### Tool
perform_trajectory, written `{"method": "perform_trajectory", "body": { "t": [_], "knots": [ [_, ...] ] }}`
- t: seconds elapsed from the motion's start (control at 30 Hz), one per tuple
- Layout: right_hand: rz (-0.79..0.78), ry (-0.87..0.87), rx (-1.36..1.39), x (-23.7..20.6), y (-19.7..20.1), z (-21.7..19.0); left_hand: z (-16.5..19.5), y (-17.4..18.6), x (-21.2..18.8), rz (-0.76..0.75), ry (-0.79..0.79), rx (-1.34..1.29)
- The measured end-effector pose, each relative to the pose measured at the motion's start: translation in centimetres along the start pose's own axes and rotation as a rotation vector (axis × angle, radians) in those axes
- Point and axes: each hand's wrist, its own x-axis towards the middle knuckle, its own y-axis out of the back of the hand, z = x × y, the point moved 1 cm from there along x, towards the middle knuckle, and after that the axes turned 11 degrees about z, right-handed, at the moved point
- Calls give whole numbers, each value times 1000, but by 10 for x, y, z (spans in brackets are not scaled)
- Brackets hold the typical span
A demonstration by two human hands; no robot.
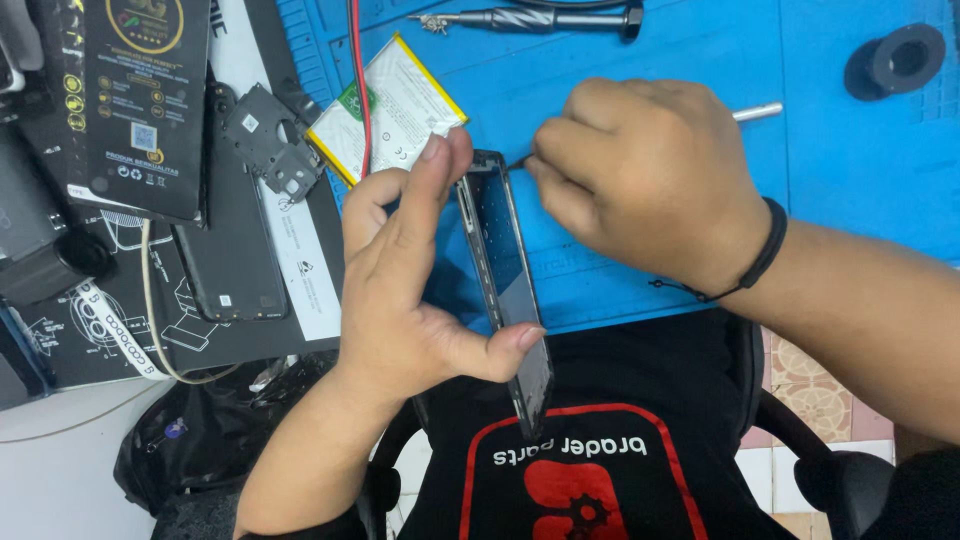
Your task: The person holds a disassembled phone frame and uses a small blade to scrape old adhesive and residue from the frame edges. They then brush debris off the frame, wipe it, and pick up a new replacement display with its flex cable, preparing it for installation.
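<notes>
1. Holding a black phone frame (505,290) on edge above the front rim of the blue mat (620,60), the left hand (410,290) is pinching it, fingertips at the top end and thumb pressing lower down its side.
2. Closing its grip around a thin metal tool (757,111), the right hand (645,180) is bringing the tool's tip to the frame's upper corner; the silver end is sticking out behind the knuckles.
3. Lying flat on the mat just behind the left hand is a white battery with yellow edges (395,105), with a red wire (360,80) crossing it.
4. Resting at the left of the bench are a black back cover (230,260) and a small black bracket (268,140).
</notes>
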Motion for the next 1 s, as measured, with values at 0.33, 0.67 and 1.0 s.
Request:
{"method": "perform_trajectory", "body": {
  "t": [0.33, 0.67, 1.0],
  "knots": [
    [-61, -20, 43, 1, 2, -6, 8, 0, 4, 18, -16, 14],
    [-91, -74, 13, -2, 9, -11, 11, 0, -6, 38, -4, -8],
    [70, -77, 25, -11, 4, -12, 23, 4, 6, 59, -2, 34]
  ]
}}
